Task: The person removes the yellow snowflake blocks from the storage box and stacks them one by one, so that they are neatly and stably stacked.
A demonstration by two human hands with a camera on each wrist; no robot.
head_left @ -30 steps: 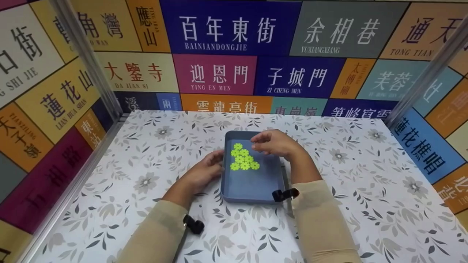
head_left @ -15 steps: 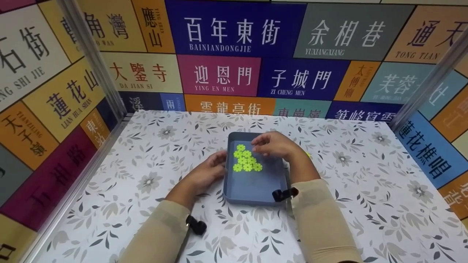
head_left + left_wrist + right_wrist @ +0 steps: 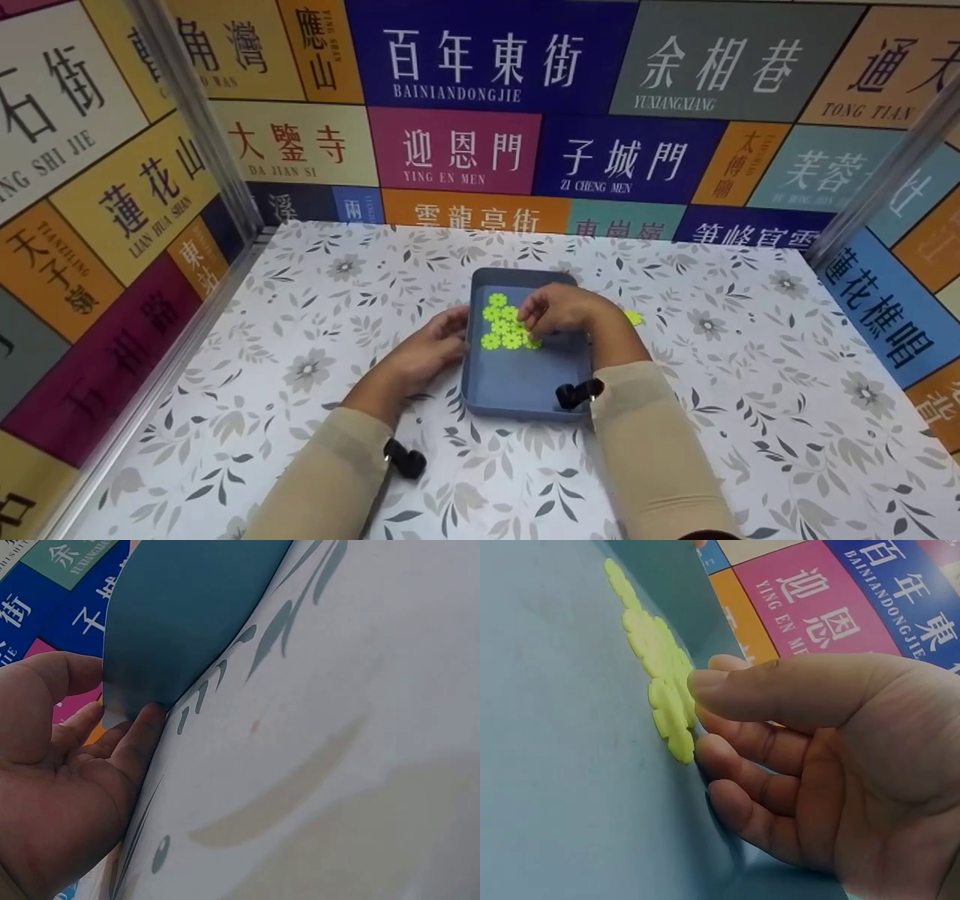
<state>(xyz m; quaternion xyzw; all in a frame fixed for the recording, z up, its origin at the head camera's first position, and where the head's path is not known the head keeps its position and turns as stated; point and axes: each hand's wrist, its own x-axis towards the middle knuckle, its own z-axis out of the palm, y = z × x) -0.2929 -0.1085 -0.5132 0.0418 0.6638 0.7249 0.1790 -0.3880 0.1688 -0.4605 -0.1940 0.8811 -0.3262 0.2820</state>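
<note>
A grey-blue tray (image 3: 525, 382) holds a roughly triangular cluster of yellow-green flower-shaped pieces (image 3: 499, 322). At the tray's left side my left hand (image 3: 420, 356) grips the wall. In the left wrist view one digit reaches the rim of the tray (image 3: 180, 607), while a fingertip (image 3: 152, 718) lies low on its outer side. Over the tray my right hand (image 3: 562, 309) pinches the cluster's lower right edge. The right wrist view has the thumb (image 3: 712, 686) against the edge of the flower-shaped pieces (image 3: 667, 694), with the other fingers curled below it. The exact grip there is partly hidden.
Another yellow-green piece (image 3: 634, 318) lies on the floral tabletop (image 3: 300, 420), partly behind the right forearm. Panels with large lettering (image 3: 457, 150) close off the back and both sides. Clear corner posts (image 3: 217, 142) stand at the back. Small black devices (image 3: 405, 457) sit at both wrists.
My right hand has moved down from above the tray's upper right to the cluster's lower right edge, its fingers curling more. The left hand stays at the tray's side. The view shifted slightly.
</note>
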